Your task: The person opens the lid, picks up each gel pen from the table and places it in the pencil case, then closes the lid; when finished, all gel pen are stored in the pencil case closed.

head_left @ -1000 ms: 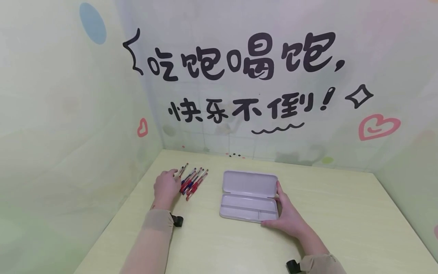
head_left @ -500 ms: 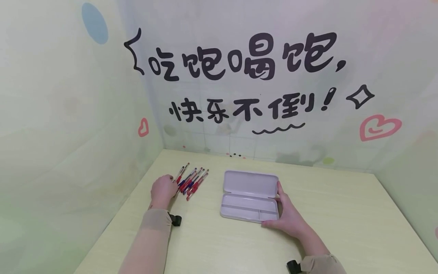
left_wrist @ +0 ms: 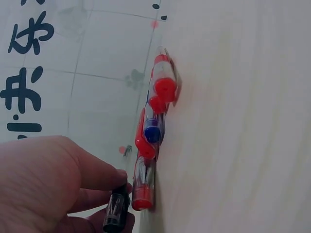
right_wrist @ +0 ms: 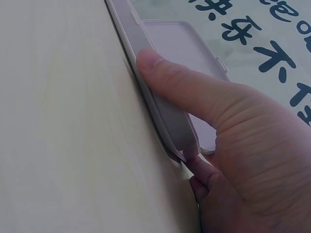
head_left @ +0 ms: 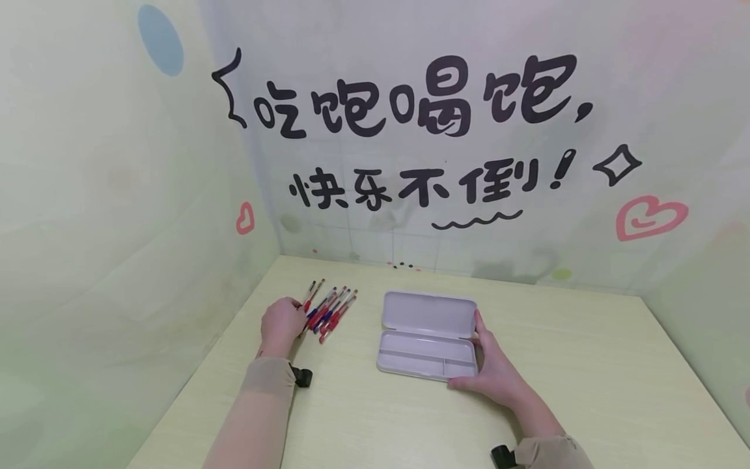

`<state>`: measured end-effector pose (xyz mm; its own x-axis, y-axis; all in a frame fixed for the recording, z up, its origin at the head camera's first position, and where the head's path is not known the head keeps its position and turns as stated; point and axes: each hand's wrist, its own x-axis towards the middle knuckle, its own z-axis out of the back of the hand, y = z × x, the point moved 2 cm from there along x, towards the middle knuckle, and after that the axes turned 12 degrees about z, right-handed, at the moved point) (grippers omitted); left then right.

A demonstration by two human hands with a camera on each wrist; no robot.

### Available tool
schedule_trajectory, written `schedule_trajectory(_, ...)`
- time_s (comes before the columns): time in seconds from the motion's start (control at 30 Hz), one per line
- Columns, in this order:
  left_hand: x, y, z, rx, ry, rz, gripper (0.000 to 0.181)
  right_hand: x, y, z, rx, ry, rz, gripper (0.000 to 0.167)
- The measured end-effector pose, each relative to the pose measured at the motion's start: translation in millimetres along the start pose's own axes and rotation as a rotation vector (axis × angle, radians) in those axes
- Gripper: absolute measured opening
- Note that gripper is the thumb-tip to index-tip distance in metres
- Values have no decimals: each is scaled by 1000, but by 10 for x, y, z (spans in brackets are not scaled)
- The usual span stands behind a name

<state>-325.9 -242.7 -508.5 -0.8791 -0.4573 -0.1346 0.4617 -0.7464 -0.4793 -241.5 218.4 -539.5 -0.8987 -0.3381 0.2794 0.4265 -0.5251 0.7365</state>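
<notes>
We see the change mainly at the L hand [head_left: 284, 324]: vs 1 s ago it's drawn back a bit, so more of the L-most pens shows in the head view; vs 0.5 s ago it's shifted only slightly. Its fingers pinch a black-capped pen [left_wrist: 116, 208] by the near end, just beside a red-capped pen [left_wrist: 144, 187]. Whether it's off the desk [head_left: 375, 423] at all, we can't tell. The other pens [head_left: 332, 321], mostly red & blue, lie in a loose pile R of that hand.

No real change at the R hand [head_left: 497, 376]: it grips the R end of the pencil case [head_left: 430, 315], thumb on the near wall, other fingers round the end. The case sits open on the desk, same pos. as before, R of the pens & well apart from them, lid on the far side, compartments facing up.

For the work in hand, we'd call this the pick-up stage: one pen held, not yet clear of its neighbours. Main risk, we think: adjacent pens get dragged along, b/c they're so close.
</notes>
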Motion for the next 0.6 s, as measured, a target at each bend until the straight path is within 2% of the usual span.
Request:
schedule_trajectory(0.1, -49, -103, -15, -8, -45, -40, 30, -4, 4, 3, -5, -1, 0, 162)
schedule_trajectory(0.2, -126, -244, -58, -29, -85, -111, 29, -2, 7, 5, -6, 0, 0, 162)
schedule_trajectory(0.4, -379, -567, -145, -113, -94, -254, 28, 6, -5, 0, -1, 8, -2, 162)
schedule_trajectory(0.6, -604, -804, -260, -129, -114, -408, 26, 0, -17, -1, 7, 7, -7, 163)
